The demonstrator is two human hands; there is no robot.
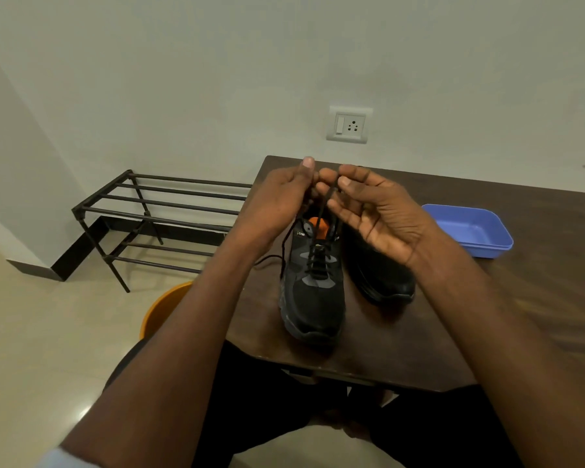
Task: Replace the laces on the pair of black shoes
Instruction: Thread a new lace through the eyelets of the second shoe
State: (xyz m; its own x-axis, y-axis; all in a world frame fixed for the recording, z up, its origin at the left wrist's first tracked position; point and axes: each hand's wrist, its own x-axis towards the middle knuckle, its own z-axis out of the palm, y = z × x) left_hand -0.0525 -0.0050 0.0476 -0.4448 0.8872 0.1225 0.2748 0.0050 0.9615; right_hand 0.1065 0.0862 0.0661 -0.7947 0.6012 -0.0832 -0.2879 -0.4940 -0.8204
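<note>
two black shoes stand on the dark wooden table [537, 251], toes toward the person. the left shoe [313, 298] sits near the table's front edge, upright, with grey panels on its upper and an orange lining showing at the collar. the right shoe [379, 265] stands just beside it, set slightly farther back, and is partly hidden behind the right hand.

both hands are raised above the collar of the left shoe. the left hand [277, 201] has its fingers curled, with the thumb tip up, pinching the black lace [318, 255]. the right hand [379, 214] faces palm toward the camera, its thumb and forefinger closed on the same lace at the top, the remaining fingers loosely bent. the fingertips of the two hands nearly meet. the lace runs down from the pinch into the eyelets of the left shoe, where it is crossed over the tongue. one loose strand hangs down the left side of the shoe and trails onto the table.

a blue plastic tray [470, 231] rests on the table, well apart to the right of the shoes. a black metal shoe rack [156, 217] stands on the floor against the wall to the left. an orange bucket [163, 309] shows partly below the left forearm. a wall socket [348, 126] is mounted above the table.
</note>
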